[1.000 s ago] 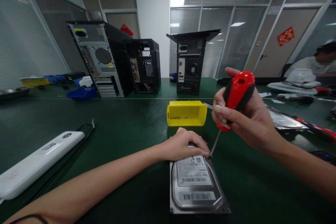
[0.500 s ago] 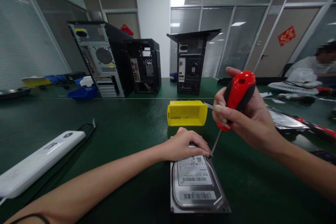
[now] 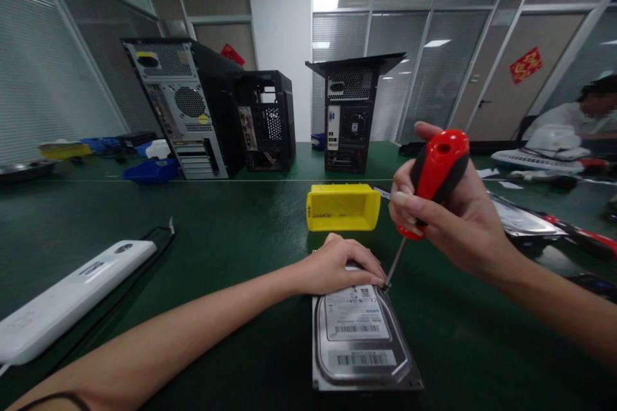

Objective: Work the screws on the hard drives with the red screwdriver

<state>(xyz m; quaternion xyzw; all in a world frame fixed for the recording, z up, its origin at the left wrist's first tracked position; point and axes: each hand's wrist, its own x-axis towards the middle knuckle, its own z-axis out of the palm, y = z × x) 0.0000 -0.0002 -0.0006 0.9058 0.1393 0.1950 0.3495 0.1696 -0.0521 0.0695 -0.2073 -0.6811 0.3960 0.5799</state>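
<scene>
A silver hard drive [image 3: 359, 356] with a white label lies flat on the green table in front of me. My left hand [image 3: 340, 263] grips its far end, fingers curled over the top and side. In my right hand [image 3: 448, 205] is a red and black screwdriver [image 3: 441, 160], held tilted with the handle up. Its tip meets the drive's far right corner, close to my left fingertips. What lies under the tip is too small to make out. Just beyond the drive stands a yellow bin [image 3: 343, 209] with some small metal bits inside.
Computer cases [image 3: 193, 103] stand at the back, another case [image 3: 348, 115] right of them. A white power strip [image 3: 77, 302] with a black cable lies left. Another drive [image 3: 525, 218] and red-handled tools [image 3: 583, 234] lie right. A person [image 3: 563, 119] sits at far right.
</scene>
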